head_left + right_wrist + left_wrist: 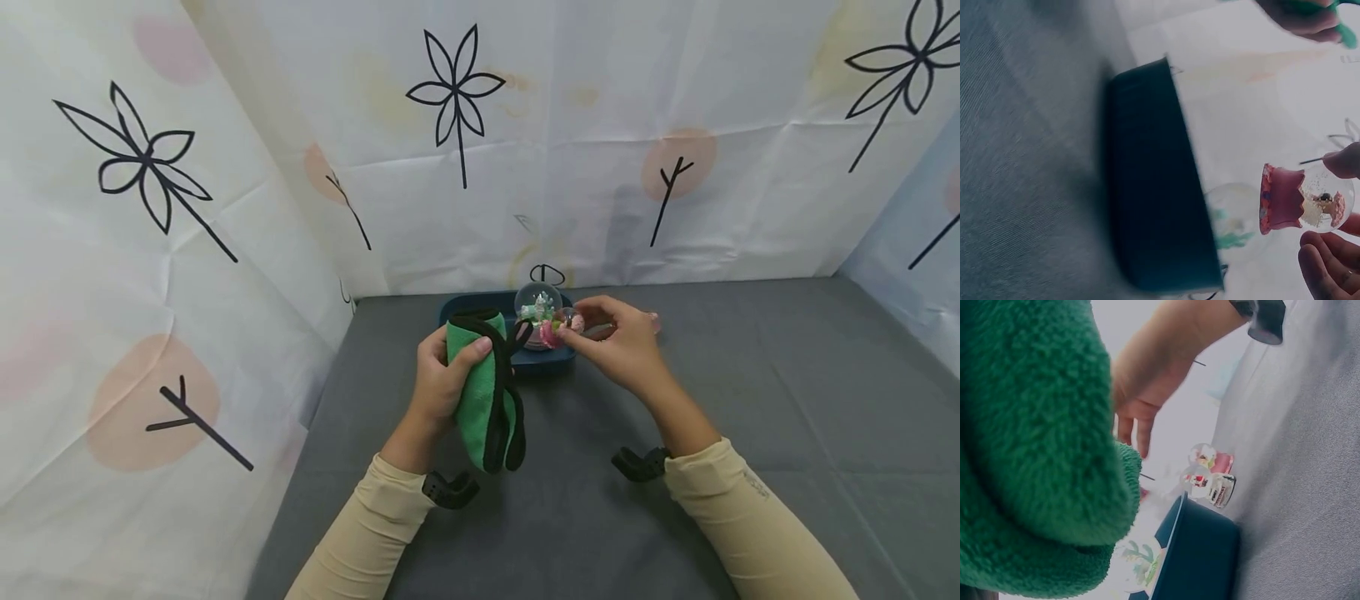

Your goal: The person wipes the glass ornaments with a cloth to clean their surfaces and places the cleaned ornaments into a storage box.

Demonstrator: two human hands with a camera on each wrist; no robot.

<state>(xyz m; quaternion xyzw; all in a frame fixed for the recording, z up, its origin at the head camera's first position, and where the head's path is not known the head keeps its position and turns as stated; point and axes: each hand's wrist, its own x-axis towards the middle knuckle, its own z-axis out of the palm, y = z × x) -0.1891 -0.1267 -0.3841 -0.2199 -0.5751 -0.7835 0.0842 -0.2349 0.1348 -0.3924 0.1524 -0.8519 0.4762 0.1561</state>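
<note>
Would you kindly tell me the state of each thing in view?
Green cloth: folded, gripped by the left hand.
Held snow globe: pinched by the right hand.
Blue bin: upright, on the gray table.
Large snow globe: upright in the bin.
Two small snow globes: on the table, close together.

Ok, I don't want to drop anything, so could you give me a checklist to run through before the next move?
1. Left hand gripping the green cloth: ok.
2. Right hand holding the small pink-based snow globe: ok, fingers and thumb around its clear part.
3. Cloth against that globe: not ok, they are apart.
4. Larger snow globe inside the blue bin: ok.
5. Two other snow globes standing on the table: ok.
6. Small globe clean all over: cannot tell.
</note>
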